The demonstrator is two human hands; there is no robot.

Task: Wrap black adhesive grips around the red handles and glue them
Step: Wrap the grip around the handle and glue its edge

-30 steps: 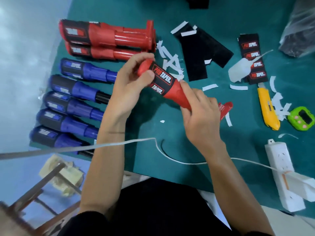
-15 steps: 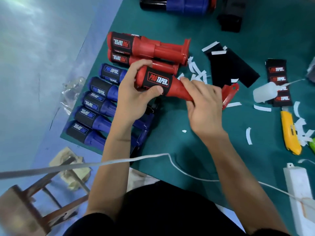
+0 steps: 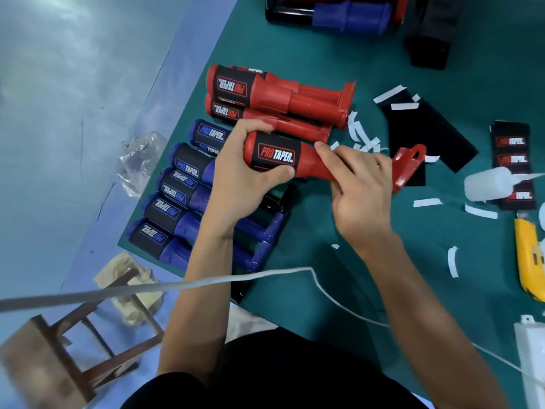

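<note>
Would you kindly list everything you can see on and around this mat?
Held handle: one, red, black Pro Taper grip, in both hands.
Red handles: at least two, wrapped, stacked behind it.
Blue handles: five, wrapped, left edge of mat.
Grip sheets: few, black, right of centre.
Printed grips: pile, black, far right.
Backing strips: many, white, scattered.
Glue bottle: one, white, right.
Utility knife: one, yellow, right edge.
Power strip: one, white, lower right.
Stool: one, wooden, lower left.
Left hand: grips wrapped end.
Right hand: grips shaft.

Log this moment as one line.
left hand: holds wrapped end of red plastic handle | right hand: holds shaft | black adhesive grip: on handle
</note>
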